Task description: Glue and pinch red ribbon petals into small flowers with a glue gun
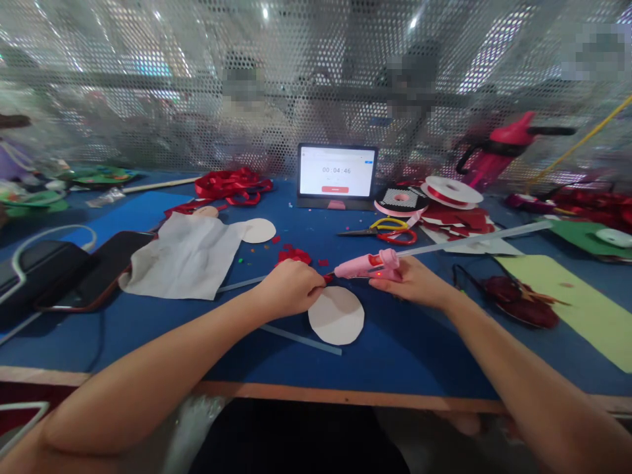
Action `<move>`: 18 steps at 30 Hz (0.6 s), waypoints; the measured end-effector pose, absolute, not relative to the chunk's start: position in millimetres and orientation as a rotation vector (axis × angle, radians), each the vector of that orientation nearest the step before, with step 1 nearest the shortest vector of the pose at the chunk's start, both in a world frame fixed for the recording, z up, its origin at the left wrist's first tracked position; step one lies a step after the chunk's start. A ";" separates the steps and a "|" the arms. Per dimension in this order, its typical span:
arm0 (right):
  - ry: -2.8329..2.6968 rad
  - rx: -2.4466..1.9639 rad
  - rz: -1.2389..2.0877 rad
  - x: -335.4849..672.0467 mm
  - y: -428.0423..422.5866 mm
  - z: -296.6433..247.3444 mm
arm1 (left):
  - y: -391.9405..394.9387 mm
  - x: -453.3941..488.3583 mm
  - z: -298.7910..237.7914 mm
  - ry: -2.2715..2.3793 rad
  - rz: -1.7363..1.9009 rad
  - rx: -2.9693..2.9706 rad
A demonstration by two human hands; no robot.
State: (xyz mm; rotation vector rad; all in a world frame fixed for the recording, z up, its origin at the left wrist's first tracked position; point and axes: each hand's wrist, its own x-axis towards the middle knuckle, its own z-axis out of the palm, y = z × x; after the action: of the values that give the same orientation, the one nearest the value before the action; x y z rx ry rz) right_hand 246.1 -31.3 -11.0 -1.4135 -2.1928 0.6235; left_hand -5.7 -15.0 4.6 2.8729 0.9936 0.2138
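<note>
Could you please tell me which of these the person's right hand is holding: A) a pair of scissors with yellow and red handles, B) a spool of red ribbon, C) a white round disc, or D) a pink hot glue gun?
D. The right hand closes around the pink hot glue gun, and a long translucent glue stick extends from the gun's back end.

The tablet (pixel 337 172) shows a timer readout (pixel 336 170) — 00:04:46 — its smaller lines too tiny to read.
</note>
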 end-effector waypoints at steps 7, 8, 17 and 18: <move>-2.188 -1.388 0.636 245.1 -32.5 -10.2 | -13.5 -6.2 2.9 0.988 0.246 2.861; -2.188 -1.388 0.633 245.2 -32.2 -10.3 | -13.4 -6.2 2.6 0.987 0.246 2.863; -2.282 -1.459 0.530 246.2 -31.9 -9.8 | -12.6 -6.1 2.0 0.997 0.187 2.883; -2.269 -1.454 0.532 246.1 -32.2 -9.3 | -12.6 -6.2 2.3 0.995 0.187 2.881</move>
State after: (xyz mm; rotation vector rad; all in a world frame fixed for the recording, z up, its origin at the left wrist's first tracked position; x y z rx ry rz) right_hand 246.1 -32.2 -9.3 -1.4538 -2.2692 0.5318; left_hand -6.2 -12.6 2.3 2.8807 0.9953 0.1872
